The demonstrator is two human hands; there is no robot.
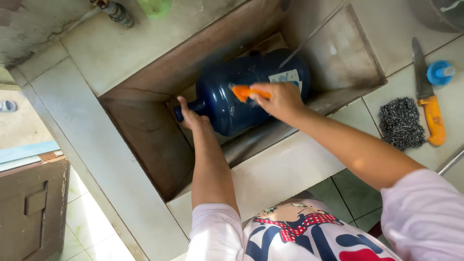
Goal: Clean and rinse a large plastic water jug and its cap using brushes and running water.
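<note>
A large dark blue water jug (241, 92) lies on its side inside a deep tiled sink (145, 140). My left hand (191, 116) grips the jug's neck at its left end. My right hand (278, 99) rests on top of the jug and is shut on an orange scrubbing tool (246, 92), which presses against the jug's side. A thin stream of water (302, 46) falls onto the jug from above. A pale label shows on the jug near my right hand.
On the tiled counter at right lie a steel wool pad (401, 123), an orange-handled knife (427, 96) and a blue bottle cap (439, 72). A tap pipe (116, 12) sits at the top left. A brown cabinet (31, 208) stands low left.
</note>
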